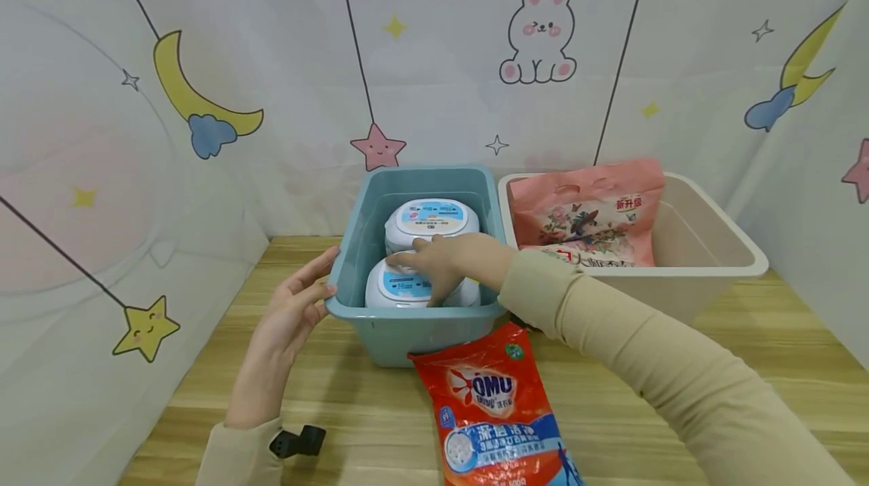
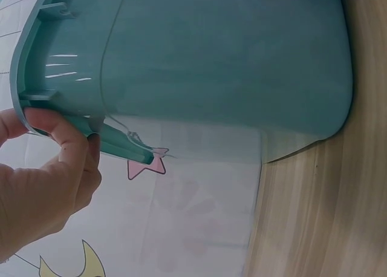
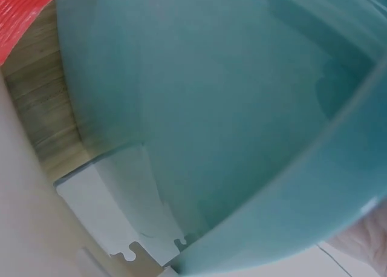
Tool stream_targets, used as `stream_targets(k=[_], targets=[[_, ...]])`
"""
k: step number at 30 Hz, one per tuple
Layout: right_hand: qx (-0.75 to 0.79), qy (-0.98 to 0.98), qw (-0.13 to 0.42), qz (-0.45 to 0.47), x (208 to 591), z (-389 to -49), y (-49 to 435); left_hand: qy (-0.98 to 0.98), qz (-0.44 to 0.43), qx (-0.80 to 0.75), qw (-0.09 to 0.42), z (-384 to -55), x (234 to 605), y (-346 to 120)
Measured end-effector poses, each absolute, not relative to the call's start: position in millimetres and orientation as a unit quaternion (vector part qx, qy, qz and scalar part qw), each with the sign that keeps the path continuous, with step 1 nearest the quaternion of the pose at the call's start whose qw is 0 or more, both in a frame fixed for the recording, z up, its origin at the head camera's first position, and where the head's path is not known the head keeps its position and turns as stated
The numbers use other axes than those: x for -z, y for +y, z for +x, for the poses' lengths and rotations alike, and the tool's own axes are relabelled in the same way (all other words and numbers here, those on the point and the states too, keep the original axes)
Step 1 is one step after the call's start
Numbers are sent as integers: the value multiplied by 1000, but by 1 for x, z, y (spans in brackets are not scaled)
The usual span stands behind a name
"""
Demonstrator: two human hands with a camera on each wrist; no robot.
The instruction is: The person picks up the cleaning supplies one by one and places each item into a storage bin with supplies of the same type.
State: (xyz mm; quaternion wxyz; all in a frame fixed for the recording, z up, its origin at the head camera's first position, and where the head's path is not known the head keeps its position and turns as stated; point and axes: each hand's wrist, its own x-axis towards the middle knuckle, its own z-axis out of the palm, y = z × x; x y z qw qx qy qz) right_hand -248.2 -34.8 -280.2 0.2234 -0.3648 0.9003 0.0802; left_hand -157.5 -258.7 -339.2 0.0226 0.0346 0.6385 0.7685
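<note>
A teal plastic tub (image 1: 421, 335) stands on the wooden table. At its left rim my left hand (image 1: 288, 320) pinches the edge between thumb and fingers; the left wrist view shows this hand (image 2: 48, 180) from outside the tub. Inside the tub sit two white rounded containers with blue labels, a rear container (image 1: 431, 217) and a front container (image 1: 397, 290). My right hand (image 1: 451, 263) reaches in over the right rim and grips the front container, fingers over its top and thumb toward its near side. In the right wrist view the tub wall hides most of that hand.
A red OMU washing powder bag (image 1: 489, 410) lies in front of the teal tub. To the right stands a cream tub (image 1: 699, 272) with a pink printed bag (image 1: 591, 207) in it. A patterned white curtain (image 1: 441, 56) hangs behind the wooden table (image 1: 366, 426).
</note>
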Motion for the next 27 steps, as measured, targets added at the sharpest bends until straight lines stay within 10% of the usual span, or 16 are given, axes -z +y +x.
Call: stream_targets(k=[27], targets=[[-8, 903, 192, -384, 267, -248, -16, 662, 22, -749, 19, -155, 335, -257]])
